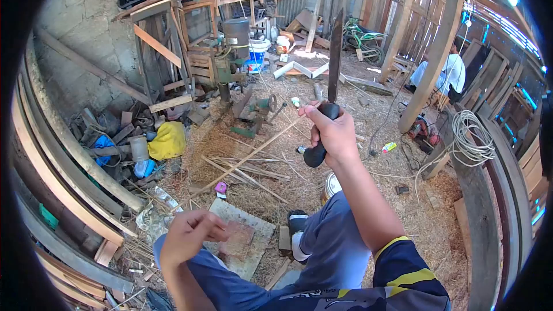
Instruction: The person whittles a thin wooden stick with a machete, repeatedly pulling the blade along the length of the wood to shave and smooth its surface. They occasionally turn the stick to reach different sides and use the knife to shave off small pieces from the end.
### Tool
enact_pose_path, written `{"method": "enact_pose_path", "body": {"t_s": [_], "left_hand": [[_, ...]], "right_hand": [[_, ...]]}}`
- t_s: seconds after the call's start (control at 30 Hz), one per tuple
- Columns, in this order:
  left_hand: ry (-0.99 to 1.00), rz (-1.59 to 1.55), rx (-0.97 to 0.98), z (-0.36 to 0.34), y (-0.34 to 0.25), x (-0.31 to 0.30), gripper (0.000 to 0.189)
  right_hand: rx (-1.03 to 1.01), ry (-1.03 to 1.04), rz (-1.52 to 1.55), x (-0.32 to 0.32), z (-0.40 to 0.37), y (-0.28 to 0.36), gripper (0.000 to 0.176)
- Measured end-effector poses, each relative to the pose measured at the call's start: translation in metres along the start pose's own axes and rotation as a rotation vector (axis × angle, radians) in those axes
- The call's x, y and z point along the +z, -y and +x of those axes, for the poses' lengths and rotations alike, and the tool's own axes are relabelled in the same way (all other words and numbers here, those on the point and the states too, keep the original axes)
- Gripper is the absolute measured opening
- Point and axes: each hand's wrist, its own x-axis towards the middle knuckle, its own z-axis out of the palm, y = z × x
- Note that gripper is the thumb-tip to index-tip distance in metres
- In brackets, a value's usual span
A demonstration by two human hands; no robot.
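I see the right hand (331, 132) at frame centre clamped on the knife (334, 52), blade upright. A thin strip (253, 150) slants from its fingers toward the lower left. There the left hand (190, 233) is curled, and I cannot tell if it grips anything.

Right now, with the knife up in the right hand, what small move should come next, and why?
Probably bring the left hand up to grip the thin strip. The right hand holds the knife, blade upright, and seems to pinch the strip's upper end, while the rest slants downward unsupported and the left hand looks empty.
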Motion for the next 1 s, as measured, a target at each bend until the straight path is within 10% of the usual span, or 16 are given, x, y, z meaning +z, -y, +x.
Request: {"method": "enact_pose_path", "body": {"t_s": [0.33,0.53,0.83,1.0], "left_hand": [[-0.285,0.333,0.6,0.062,-0.058,0.053,0.027],[0.043,-0.192,0.185,0.088,-0.043,0.075,0.033],[-0.07,-0.709,0.209,0.082,-0.036,0.034,0.023],[-0.132,-0.76,0.232,0.077,-0.038,0.013,0.022]], "right_hand": [[0.009,0.182,-0.067,0.011,-0.006,-0.006,0.015],[0.034,0.326,-0.076,0.041,-0.008,0.003,0.012],[-0.039,0.492,-0.274,0.078,0.02,-0.004,0.044],[-0.665,0.488,-0.826,0.095,0.011,-0.046,0.038]]}}
